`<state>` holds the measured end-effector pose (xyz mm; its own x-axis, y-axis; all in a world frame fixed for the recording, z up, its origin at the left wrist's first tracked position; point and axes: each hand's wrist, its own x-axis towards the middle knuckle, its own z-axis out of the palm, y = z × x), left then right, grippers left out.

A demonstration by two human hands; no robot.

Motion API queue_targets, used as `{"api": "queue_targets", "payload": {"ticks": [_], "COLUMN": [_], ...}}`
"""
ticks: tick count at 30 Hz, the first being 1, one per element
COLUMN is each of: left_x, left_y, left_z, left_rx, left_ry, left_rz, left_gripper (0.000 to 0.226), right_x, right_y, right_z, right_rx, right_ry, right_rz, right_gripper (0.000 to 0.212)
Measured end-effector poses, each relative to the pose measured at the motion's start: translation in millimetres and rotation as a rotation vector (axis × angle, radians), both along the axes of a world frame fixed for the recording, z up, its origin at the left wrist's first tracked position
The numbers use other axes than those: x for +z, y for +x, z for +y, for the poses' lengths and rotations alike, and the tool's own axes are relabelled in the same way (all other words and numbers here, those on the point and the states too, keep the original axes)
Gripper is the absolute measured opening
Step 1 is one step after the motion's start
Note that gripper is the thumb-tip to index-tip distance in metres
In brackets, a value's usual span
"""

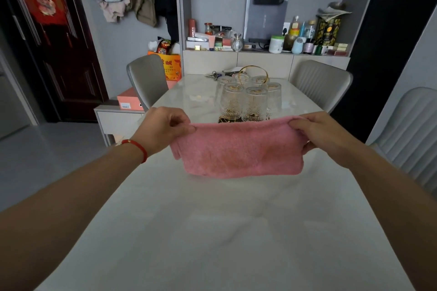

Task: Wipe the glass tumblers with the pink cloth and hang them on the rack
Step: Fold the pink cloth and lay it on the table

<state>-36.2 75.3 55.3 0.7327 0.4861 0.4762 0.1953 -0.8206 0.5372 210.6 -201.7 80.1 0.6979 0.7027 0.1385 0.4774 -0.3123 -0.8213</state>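
Pink cloth [238, 149]: you pinch its top corners, left hand [163, 129] and right hand [324, 134], each grip closed on it, above the counter [212, 231]; tumblers [243, 99] stand behind.

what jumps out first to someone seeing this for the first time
A pink cloth stretched over the white table, pinched at its top corners by the left hand and right hand. Just behind it, patterned glass tumblers stand upside down on a gold-handled rack.
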Motion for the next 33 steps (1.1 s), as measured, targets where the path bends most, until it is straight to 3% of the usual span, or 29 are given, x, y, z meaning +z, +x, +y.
{"api": "queue_targets", "payload": {"ticks": [4, 7, 12, 15, 24, 30, 33], "left_x": [5, 20, 24, 20, 16, 22, 24], "left_y": [1, 1, 9, 14, 30, 25, 22], "left_z": [3, 3, -6, -12, -18, -11, -5], "left_rx": [-0.011, -0.054, 0.126, 0.219, 0.229, 0.124, 0.071], "left_ry": [0.077, 0.182, 0.105, -0.011, -0.519, -0.539, -0.741], "left_rz": [-0.078, -0.030, 0.041, -0.006, -0.250, -0.191, -0.104], "left_gripper": [0.013, 0.015, 0.018, 0.015, 0.013, 0.002, 0.011], "right_x": [1, 6, 9, 4, 1, -3, -6], "right_y": [9, 9, -1, -1, -2, 9, 17], "right_z": [-5, -9, -11, -9, -14, -22, -25], "right_rx": [-0.042, -0.074, -0.041, -0.066, -0.040, -0.071, -0.085], "right_ry": [-0.031, -0.034, 0.074, 0.047, 0.005, 0.015, 0.058], "right_rz": [-0.023, -0.037, -0.017, -0.084, -0.209, -0.229, -0.142], "right_gripper": [0.025, 0.024, 0.022, 0.019, 0.020, 0.014, 0.013]}}
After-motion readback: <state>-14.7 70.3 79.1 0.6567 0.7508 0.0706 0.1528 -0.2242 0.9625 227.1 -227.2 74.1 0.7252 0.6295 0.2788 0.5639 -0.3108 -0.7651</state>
